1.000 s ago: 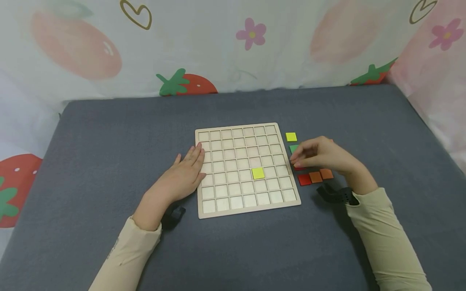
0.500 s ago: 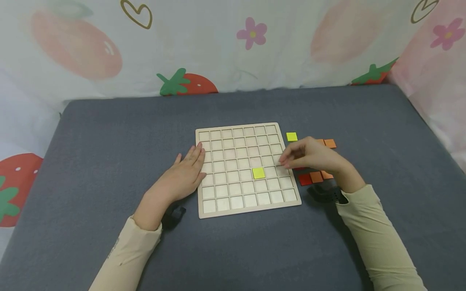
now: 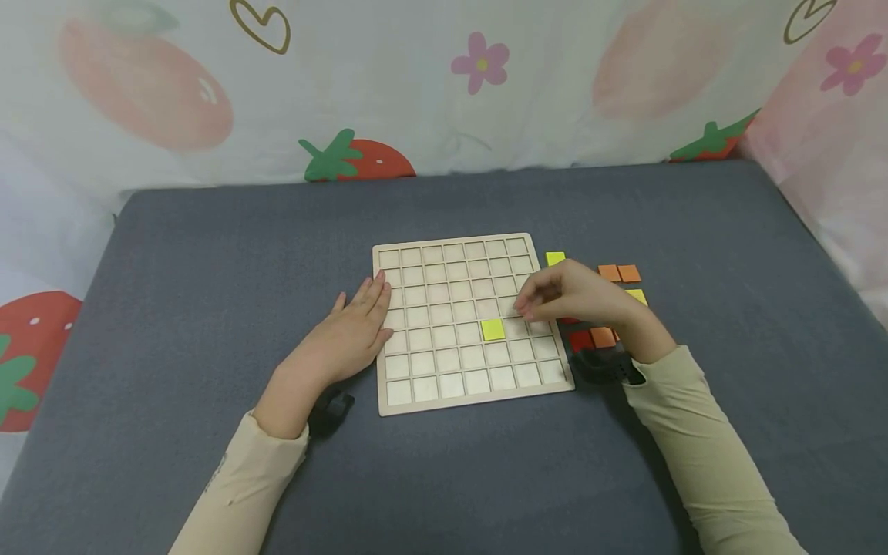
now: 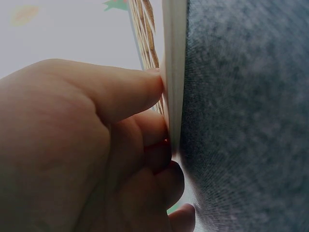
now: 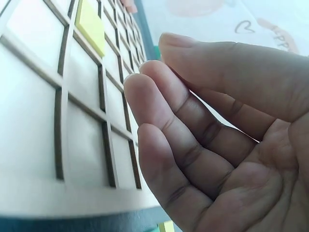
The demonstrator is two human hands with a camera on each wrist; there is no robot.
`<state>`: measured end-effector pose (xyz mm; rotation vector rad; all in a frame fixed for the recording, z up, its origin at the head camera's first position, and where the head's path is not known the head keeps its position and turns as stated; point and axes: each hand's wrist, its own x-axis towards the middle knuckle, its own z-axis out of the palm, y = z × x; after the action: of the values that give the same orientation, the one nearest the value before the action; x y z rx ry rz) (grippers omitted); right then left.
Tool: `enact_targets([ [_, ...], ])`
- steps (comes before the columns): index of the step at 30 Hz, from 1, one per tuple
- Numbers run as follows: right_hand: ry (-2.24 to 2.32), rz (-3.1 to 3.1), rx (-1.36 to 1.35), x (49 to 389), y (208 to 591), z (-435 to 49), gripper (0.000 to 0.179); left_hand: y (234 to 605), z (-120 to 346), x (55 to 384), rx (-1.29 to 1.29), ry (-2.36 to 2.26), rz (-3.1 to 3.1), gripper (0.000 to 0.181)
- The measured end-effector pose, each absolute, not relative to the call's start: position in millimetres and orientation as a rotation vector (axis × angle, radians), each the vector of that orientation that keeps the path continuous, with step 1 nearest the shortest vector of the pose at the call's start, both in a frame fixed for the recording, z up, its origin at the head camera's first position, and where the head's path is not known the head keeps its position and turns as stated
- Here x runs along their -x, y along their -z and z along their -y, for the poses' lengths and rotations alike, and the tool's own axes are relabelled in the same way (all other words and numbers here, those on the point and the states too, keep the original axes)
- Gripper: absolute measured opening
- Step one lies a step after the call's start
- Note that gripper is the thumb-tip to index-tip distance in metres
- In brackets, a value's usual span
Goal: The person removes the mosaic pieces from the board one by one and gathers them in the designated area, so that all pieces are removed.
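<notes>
A square wooden grid board (image 3: 475,399) lies on the table, with one yellow tile (image 3: 492,330) in a cell right of centre. My left hand (image 3: 350,335) rests with straight fingers along the board's left edge; in the left wrist view its thumb (image 4: 130,92) touches the board's side. Above the board's right part, my right hand (image 3: 576,293) has thumb and fingertips drawn together in a pinch. In the right wrist view a green sliver (image 5: 157,52) shows beside the thumb tip, and whatever is pinched is mostly hidden behind thumb and fingers.
Right of the board lie loose tiles: a yellow tile (image 3: 555,257), orange tiles (image 3: 608,273), another yellow tile (image 3: 636,295) and a red tile (image 3: 581,340). My right hand and wrist hide part of this group. A patterned curtain (image 3: 541,123) hangs behind the grey table (image 3: 472,478).
My right hand has moved left from the loose tiles to over the board's right side, uncovering orange and yellow tiles at the right. The left hand has stayed still.
</notes>
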<state>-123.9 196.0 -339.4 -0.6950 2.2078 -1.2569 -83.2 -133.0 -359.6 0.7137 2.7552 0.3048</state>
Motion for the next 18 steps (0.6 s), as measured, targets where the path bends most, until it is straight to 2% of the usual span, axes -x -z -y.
enact_targets([
  [18, 1.256, -2.153, 0.713, 126.2, 345.1, -173.5, 0.012, 359.5, 134.0, 83.3, -0.729, -0.291, -2.760, 0.061],
])
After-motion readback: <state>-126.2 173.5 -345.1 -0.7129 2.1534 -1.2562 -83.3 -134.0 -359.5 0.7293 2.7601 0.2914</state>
